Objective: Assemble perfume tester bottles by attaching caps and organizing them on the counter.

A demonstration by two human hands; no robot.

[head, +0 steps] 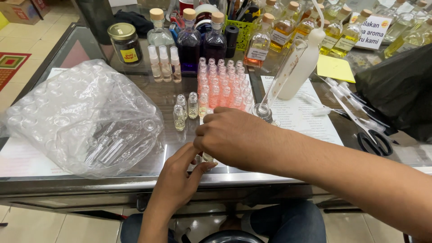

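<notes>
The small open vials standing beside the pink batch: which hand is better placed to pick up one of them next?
The right hand: it lies just below the small open vials. The left hand is lower, at the table edge, fingers on a small vial.

A plastic bag of vials (85, 119) lies left of the hands, scissors (373, 139) right, bottles (198, 40) behind.

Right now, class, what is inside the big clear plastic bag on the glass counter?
Inside the clear plastic bag lie many small empty glass vials, jumbled together. The wrinkled, shiny plastic blurs them, so their number and whatever lies beneath the pile cannot be seen.
</notes>
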